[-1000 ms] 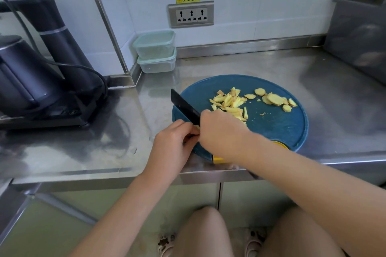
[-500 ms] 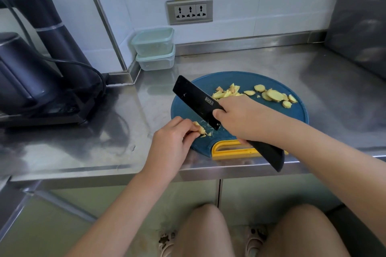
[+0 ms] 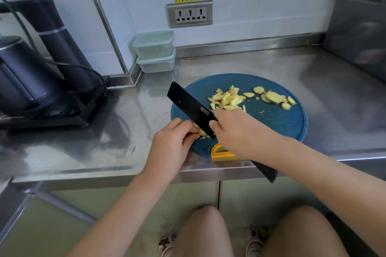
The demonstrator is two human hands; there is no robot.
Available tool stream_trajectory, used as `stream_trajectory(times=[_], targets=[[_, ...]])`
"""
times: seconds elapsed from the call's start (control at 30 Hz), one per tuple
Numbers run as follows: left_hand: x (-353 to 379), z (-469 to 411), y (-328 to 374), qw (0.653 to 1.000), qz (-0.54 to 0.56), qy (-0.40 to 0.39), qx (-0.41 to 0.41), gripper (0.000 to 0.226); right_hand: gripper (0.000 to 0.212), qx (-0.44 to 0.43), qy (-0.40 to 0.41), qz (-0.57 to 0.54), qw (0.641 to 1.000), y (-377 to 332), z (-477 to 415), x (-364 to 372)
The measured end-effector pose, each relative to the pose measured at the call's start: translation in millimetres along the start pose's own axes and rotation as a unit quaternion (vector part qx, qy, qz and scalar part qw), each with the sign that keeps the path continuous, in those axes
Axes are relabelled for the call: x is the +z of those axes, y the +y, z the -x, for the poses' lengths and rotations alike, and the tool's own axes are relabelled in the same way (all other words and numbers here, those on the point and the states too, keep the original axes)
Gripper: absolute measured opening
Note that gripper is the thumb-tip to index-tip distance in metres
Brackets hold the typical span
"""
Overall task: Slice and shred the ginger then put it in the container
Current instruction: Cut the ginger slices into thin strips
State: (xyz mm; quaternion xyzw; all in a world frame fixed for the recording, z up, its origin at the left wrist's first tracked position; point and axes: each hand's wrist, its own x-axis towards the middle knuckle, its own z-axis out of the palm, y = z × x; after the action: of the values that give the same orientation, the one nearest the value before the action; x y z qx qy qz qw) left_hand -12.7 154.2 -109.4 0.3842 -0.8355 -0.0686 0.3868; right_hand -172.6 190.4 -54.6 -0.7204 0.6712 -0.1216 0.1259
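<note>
Fingertips [image 3: 189,130] of the left hand [image 3: 171,140] are pinching a small pale-yellow ginger piece [image 3: 201,132] at the near-left edge of the round blue cutting board [image 3: 282,125]. It is touching the black knife [image 3: 188,103]. The right hand [image 3: 236,131] is gripping that knife, fingers curled, blade angling away leftward. Ginger shreds [image 3: 227,99] and round slices [image 3: 273,97] are lying farther back on the board.

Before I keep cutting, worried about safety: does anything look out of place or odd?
The round blue cutting board sits at the steel counter's front edge, its yellow handle on the lip. The left hand pinches a small ginger piece right beside the blade of the black knife that the right hand holds.
</note>
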Motion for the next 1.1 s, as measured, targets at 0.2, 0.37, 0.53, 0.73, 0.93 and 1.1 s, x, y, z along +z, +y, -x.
stream_trajectory(times=[0.2, 0.37, 0.53, 0.73, 0.93, 1.1], targets=[[3, 0, -5, 1.0, 0.019, -0.008, -0.008, 0.011, 0.02, -0.006, 0.03, -0.042, 0.999, 8, 5, 13], [3, -1, -6, 0.999, 0.031, -0.013, -0.006, 0.01, 0.018, -0.008, 0.035, -0.073, 0.997, 8, 7, 18], [2, -1, -5, 1.0, 0.02, -0.011, 0.009, 0.01, 0.018, -0.019, 0.051, -0.05, 0.997, 9, 6, 19], [1, -2, -3, 1.0, 0.002, -0.013, 0.023, 0.012, 0.018, -0.023, 0.046, -0.02, 0.998, 6, 3, 20], [3, -1, -7, 1.0, 0.003, -0.009, 0.014, 0.015, 0.013, -0.011, 0.004, -0.04, 0.999, 0, 0, 11], [4, -2, -5, 1.0, 0.008, -0.011, 0.013, 0.016, 0.009, -0.016, -0.013, -0.011, 1.0, -4, -1, 5]])
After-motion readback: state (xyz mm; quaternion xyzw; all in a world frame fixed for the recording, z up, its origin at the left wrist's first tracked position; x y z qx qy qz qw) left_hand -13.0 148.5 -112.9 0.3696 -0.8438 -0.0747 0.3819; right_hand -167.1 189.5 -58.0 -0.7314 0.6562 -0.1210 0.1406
